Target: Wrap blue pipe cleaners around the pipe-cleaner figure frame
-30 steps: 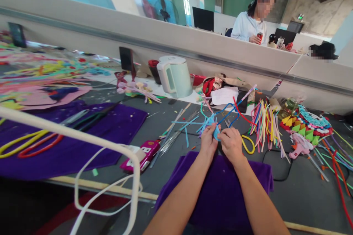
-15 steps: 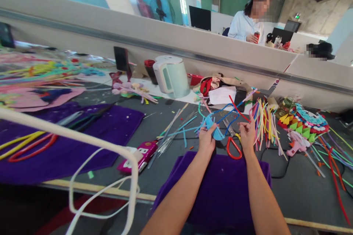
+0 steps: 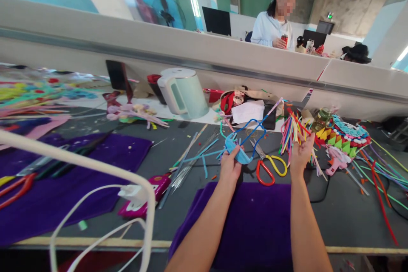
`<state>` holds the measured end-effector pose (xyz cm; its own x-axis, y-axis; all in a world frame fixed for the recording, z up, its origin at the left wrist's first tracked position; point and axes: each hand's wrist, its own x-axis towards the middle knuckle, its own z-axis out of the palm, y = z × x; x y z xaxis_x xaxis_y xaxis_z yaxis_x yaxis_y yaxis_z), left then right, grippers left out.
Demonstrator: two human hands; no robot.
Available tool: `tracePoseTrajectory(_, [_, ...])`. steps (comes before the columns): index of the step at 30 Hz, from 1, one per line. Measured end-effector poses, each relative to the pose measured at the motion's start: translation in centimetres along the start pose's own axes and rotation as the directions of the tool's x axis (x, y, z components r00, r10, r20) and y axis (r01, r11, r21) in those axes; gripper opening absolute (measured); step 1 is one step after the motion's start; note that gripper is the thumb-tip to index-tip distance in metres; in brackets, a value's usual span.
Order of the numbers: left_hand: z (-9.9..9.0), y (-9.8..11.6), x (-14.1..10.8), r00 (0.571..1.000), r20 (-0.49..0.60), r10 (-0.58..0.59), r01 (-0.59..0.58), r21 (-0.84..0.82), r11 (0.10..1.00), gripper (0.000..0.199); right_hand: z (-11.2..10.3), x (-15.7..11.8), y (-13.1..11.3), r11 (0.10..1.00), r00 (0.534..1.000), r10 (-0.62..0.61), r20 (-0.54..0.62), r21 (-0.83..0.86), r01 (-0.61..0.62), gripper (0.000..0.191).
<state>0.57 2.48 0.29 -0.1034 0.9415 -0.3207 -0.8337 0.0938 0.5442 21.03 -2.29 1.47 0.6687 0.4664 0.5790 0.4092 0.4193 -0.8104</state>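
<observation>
Pinched in my left hand (image 3: 230,166) is a flat light-blue pipe-cleaner piece (image 3: 242,156); a twisted dark-blue pipe cleaner (image 3: 262,124) loops out from it to the right. My right hand (image 3: 301,155) is over the near side of a bundle of multicoloured pipe cleaners (image 3: 286,136). A red pipe cleaner (image 3: 301,124) runs up and left from its pinched fingers. Between the hands, scissors (image 3: 266,162) with one red and one yellow handle lie on the table, blades apart. A folded purple cloth (image 3: 255,221) is below my forearms.
A pale green kettle (image 3: 188,93) stands near the partition. Thin wires (image 3: 188,168) and a magenta packet (image 3: 143,199) lie left. A pink glue gun (image 3: 338,160), glass jar (image 3: 321,119) and layered flower-like craft piece (image 3: 350,134) are right. A white tube frame (image 3: 95,157) crosses the lower left.
My right hand has moved right, away from the scissors to the multicoloured bundle, taking the red pipe cleaner along. My left hand keeps hold of the light-blue piece. The view has shifted right.
</observation>
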Motion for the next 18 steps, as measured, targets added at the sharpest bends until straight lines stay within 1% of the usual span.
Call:
tracePoseTrajectory(2, [0.2, -0.1, -0.2, 1.0, -0.005, -0.015, 0.015, 0.0, 1.0, 0.015, -0.5, 0.6, 2.2, 0.992, 0.995, 0.09, -0.038, -0.081, -0.092, 0.08])
tracePoseTrajectory(3, [0.2, -0.1, -0.3, 1.0, -0.002, -0.02, 0.02, 0.001, 1.0, 0.015, -0.7, 0.9, 3.2, 0.984, 0.986, 0.157, -0.048, -0.082, -0.161, 0.083])
tracePoseTrajectory(5, [0.3, -0.3, -0.5, 1.0, 0.007, -0.028, 0.028, 0.009, 1.0, 0.016, -0.9, 1.3, 4.6, 0.954, 0.955, 0.296, -0.029, -0.032, -0.297, 0.087])
tracePoseTrajectory(6, [0.3, -0.4, -0.5, 0.999, 0.009, -0.031, 0.031, 0.014, 0.999, 0.017, -1.0, 1.4, 4.9, 0.939, 0.939, 0.343, -0.01, -0.005, -0.343, 0.086])
tracePoseTrajectory(8, [0.3, -0.6, -0.6, 0.999, 0.004, -0.035, 0.035, 0.02, 0.999, 0.018, -0.9, 1.2, 4.7, 0.926, 0.926, 0.377, 0.032, 0.012, -0.377, 0.077])
tracePoseTrajectory(10, [0.4, -0.7, -0.6, 0.999, 0.002, -0.033, 0.033, 0.01, 0.999, 0.019, -0.3, 0.3, 3.5, 0.933, 0.925, 0.359, 0.121, -0.03, -0.358, 0.054])
tracePoseTrajectory(11, [0.4, -0.7, -0.6, 1.0, 0.006, -0.031, 0.031, 0.001, 1.0, 0.02, 0.2, -0.3, 2.6, 0.938, 0.917, 0.347, 0.198, -0.062, -0.341, 0.042])
tracePoseTrajectory(12, [0.4, -0.7, -0.6, 1.0, 0.01, -0.029, 0.029, -0.009, 1.0, 0.02, 0.7, -1.0, 1.7, 0.942, 0.895, 0.334, 0.295, -0.101, -0.319, 0.031])
tracePoseTrajectory(13, [0.4, -0.6, -0.6, 0.999, 0.016, -0.029, 0.03, -0.019, 0.999, 0.019, 1.3, -1.8, 0.6, 0.949, 0.869, 0.315, 0.382, -0.136, -0.284, 0.025])
tracePoseTrajectory(14, [0.4, -0.6, -0.6, 0.999, 0.021, -0.034, 0.035, -0.028, 0.999, 0.018, 1.9, -2.7, -0.4, 0.961, 0.859, 0.273, 0.434, -0.156, -0.227, 0.021])
tracePoseTrajectory(15, [0.4, -0.6, -0.6, 0.999, 0.025, -0.044, 0.045, -0.035, 0.998, 0.017, 2.5, -3.5, -1.4, 0.974, 0.858, 0.214, 0.467, -0.169, -0.151, 0.017])
tracePoseTrajectory(17, [0.3, -0.7, -0.5, 0.996, 0.034, -0.078, 0.08, -0.046, 0.996, 0.016, 3.6, -4.9, -3.1, 0.985, 0.865, 0.107, 0.491, -0.174, -0.023, 0.014])
tracePoseTrajectory(18, [0.2, -0.8, -0.5, 0.995, 0.043, -0.096, 0.098, -0.051, 0.994, 0.016, 4.0, -5.4, -3.7, 0.984, 0.865, 0.076, 0.496, -0.176, 0.014, 0.015])
